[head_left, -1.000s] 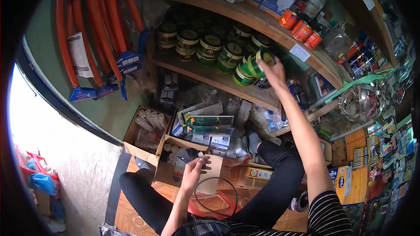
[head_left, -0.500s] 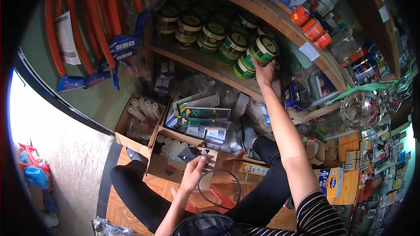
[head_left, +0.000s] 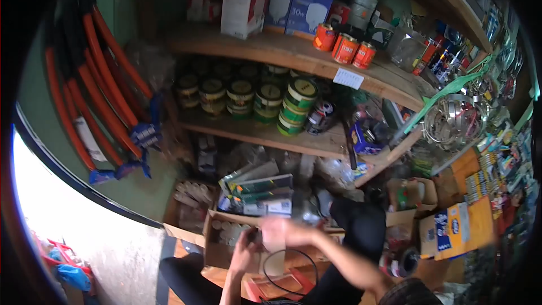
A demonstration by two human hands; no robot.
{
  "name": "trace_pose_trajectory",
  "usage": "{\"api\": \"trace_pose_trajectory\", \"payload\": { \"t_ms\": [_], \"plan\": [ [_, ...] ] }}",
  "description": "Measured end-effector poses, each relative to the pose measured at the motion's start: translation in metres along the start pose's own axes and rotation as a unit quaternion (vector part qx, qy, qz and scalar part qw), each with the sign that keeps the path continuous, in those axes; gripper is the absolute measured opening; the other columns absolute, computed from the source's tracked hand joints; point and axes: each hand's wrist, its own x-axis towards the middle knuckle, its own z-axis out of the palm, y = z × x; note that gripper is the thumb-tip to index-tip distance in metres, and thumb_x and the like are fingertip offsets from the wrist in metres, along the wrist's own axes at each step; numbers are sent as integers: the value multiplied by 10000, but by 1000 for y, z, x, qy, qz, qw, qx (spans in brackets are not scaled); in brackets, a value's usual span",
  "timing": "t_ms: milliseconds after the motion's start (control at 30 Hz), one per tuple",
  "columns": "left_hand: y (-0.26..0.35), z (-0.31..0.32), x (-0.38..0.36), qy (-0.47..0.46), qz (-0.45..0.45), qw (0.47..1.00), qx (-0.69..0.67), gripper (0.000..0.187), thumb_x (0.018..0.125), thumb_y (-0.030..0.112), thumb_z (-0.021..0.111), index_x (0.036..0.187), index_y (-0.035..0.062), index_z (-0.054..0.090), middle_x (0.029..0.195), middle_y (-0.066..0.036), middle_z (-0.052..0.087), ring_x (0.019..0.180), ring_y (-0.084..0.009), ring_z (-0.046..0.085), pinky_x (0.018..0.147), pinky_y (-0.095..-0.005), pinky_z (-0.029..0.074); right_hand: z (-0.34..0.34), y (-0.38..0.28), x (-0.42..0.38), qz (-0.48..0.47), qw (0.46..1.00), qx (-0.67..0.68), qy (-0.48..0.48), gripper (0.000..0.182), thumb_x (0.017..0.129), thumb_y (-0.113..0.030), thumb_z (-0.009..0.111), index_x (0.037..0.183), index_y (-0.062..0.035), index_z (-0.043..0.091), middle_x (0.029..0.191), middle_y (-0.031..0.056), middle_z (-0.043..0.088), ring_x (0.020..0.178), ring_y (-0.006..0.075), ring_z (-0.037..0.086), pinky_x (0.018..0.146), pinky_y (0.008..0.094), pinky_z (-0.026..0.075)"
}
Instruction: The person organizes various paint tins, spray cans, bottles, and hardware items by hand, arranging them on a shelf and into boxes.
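Note:
My left hand (head_left: 243, 253) is raised over the front of an open cardboard box (head_left: 217, 251) holding white tubes. Its fingers are closed round a small dark object (head_left: 257, 238) whose kind I cannot make out. My right hand (head_left: 282, 232), smeared by motion, is close beside the left one; its fingers and anything in them cannot be read. A thin black cable loop (head_left: 316, 274) hangs just below the hands. On the lower shelf stand several green tins with dark lids, two of them stacked (head_left: 296, 107) at the front.
Wooden shelves (head_left: 254, 130) hold orange cans (head_left: 344, 48) and blue bulb boxes (head_left: 310, 5). Orange-handled tools (head_left: 107, 79) hang at left. Green-and-white packets (head_left: 259, 189) lie behind the box. A yellow-blue carton (head_left: 457, 229) and metal rings (head_left: 457, 121) are at right.
My right hand has left the stacked green tins and come down beside my left hand. The stack remains on the shelf. The view has shifted, showing more of the upper shelf.

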Motion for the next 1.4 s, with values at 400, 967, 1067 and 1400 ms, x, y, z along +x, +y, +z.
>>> {"api": "trace_pose_trajectory", "payload": {
  "t_ms": [400, 967, 1067, 1400],
  "plan": [
    [119, 34, -88, -33, -11, 970, 241, 460, 967, 50, 647, 1382, 0, 454, 1104, -108, 630, 1010, -184, 649, 885, -306, 527, 106, -26, -62, 3, 995, 78, 65, 458, 856, -340, 794, 1191, -55, 667, 1047, 135, 631, 982, 295, 614, 885, 367, 491],
    [152, 104, -62, 244, 170, 913, 280, 301, 1012, 99, 605, 1290, 1, 544, 846, -65, 668, 774, -89, 604, 718, -234, 481, 73, -67, -71, -75, 858, -30, 508, 260, 770, -185, 835, 878, -77, 625, 1111, 137, 583, 1033, 352, 597, 878, 454, 498],
    [151, 103, -70, 275, 150, 901, 300, 308, 1012, 108, 608, 1293, -2, 546, 841, -76, 671, 764, -104, 616, 719, -245, 493, 62, -73, -79, -126, 870, -12, 476, 237, 784, -146, 819, 858, -64, 609, 1059, 104, 622, 999, 317, 619, 845, 437, 501],
    [137, 63, -81, 396, 255, 867, 161, 258, 1030, 143, 561, 1267, 43, 580, 913, -63, 686, 859, -117, 648, 802, -272, 490, 59, -69, -91, -32, 824, 163, 541, 156, 1017, -167, 615, 1070, -23, 584, 914, 24, 610, 838, 108, 564, 747, 263, 466]
  ]
}}
